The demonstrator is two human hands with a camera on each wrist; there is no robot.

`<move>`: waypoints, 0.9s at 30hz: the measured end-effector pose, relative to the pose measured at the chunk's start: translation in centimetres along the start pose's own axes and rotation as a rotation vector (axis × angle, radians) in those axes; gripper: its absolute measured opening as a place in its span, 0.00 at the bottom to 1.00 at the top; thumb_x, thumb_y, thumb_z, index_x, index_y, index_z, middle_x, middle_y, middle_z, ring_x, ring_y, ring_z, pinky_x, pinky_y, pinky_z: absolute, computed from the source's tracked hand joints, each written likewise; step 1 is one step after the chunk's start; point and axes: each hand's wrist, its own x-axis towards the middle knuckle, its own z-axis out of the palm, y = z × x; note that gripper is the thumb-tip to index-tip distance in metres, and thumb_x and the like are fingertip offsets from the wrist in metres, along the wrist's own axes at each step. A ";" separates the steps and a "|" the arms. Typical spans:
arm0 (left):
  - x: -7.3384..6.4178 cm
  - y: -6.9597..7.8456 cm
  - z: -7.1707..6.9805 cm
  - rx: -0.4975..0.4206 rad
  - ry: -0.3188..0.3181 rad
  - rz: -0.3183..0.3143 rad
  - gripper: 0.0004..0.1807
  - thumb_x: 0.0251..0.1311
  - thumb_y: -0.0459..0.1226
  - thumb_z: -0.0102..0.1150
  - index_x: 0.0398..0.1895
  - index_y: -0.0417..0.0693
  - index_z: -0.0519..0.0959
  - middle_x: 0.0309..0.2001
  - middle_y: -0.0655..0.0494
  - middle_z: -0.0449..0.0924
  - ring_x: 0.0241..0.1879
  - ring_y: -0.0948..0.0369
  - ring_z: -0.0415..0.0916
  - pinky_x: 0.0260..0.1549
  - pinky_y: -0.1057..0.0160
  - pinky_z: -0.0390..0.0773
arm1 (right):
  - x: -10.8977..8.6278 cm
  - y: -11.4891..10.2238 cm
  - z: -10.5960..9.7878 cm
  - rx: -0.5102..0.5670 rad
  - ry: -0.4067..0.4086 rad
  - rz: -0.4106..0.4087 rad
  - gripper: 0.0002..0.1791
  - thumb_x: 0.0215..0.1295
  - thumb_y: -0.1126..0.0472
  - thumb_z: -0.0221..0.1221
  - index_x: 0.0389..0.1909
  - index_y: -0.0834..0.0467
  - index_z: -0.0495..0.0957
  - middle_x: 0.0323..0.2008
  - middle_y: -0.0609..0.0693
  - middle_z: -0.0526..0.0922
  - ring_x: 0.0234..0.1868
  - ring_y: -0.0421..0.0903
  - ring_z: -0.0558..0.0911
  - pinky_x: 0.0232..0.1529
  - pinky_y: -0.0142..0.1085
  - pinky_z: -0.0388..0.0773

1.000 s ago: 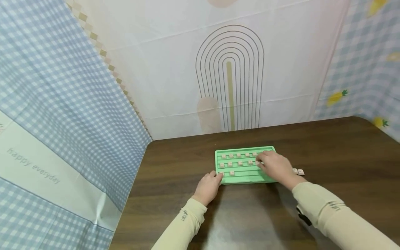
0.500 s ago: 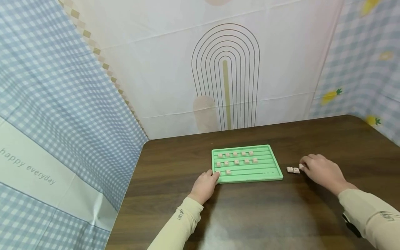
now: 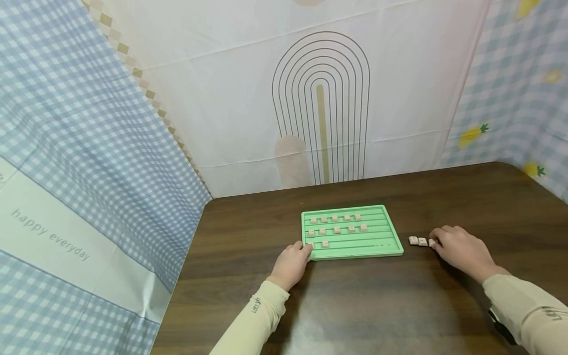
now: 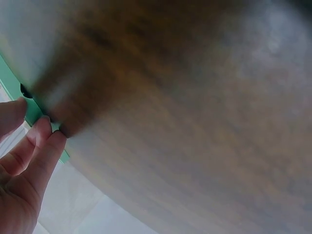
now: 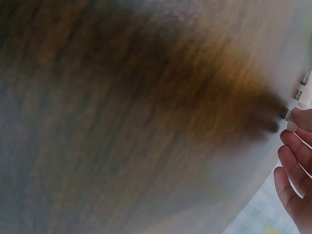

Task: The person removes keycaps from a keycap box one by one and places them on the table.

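A light green ridged tray (image 3: 368, 238) lies on the table, bearing rows of small cream square tiles that look like keycaps. My left hand (image 3: 290, 264) grips its near left corner; in the left wrist view, thumb and fingers (image 4: 49, 146) close on the green edge (image 4: 33, 111). To the right of the tray, my right hand (image 3: 463, 251) pinches a keycap-like tile (image 3: 432, 243), partly hidden by the fingers. Beside it sit two more loose tiles (image 3: 418, 241). The right wrist view shows thumb and index finger at the tile (image 5: 291, 126), the other fingers extended.
The dark wooden table (image 3: 355, 305) runs up to a white patterned curtain (image 3: 230, 98) at the back. A blue checked cloth (image 3: 111, 123) hangs along the left, with another at the right. A dark band sits on the right wrist.
My right hand has gone from the tray's right part to the loose tiles at the right. One more tile now stands in the tray's middle row. My left hand stays at the corner.
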 end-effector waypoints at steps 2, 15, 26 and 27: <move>0.0 0.0 0.0 0.002 0.004 0.001 0.05 0.61 0.38 0.56 0.38 0.49 0.74 0.29 0.54 0.73 0.25 0.57 0.72 0.24 0.65 0.73 | 0.0 0.1 0.0 0.005 -0.003 0.003 0.07 0.58 0.62 0.58 0.35 0.61 0.79 0.33 0.56 0.81 0.33 0.54 0.77 0.31 0.48 0.74; -0.1 0.1 0.1 -0.011 0.029 -0.024 0.04 0.61 0.37 0.55 0.36 0.49 0.74 0.29 0.53 0.74 0.25 0.57 0.72 0.24 0.65 0.73 | 1.1 -1.3 -1.6 0.032 0.015 0.016 0.13 0.58 0.61 0.58 0.42 0.64 0.79 0.40 0.62 0.80 0.41 0.60 0.77 0.36 0.53 0.74; -0.3 0.3 -0.1 0.012 0.036 -0.017 0.03 0.61 0.37 0.55 0.36 0.49 0.74 0.28 0.54 0.73 0.23 0.59 0.70 0.22 0.68 0.71 | 4.3 -8.5 -0.6 0.197 0.085 -0.022 0.10 0.59 0.60 0.59 0.41 0.58 0.81 0.41 0.57 0.82 0.40 0.55 0.80 0.31 0.48 0.76; -0.3 0.4 -0.1 0.016 0.038 -0.017 0.03 0.61 0.37 0.55 0.36 0.49 0.74 0.28 0.54 0.73 0.23 0.59 0.70 0.22 0.68 0.71 | 4.6 -9.4 -0.3 0.207 0.085 -0.032 0.10 0.59 0.60 0.59 0.41 0.57 0.81 0.42 0.56 0.82 0.41 0.54 0.80 0.32 0.48 0.77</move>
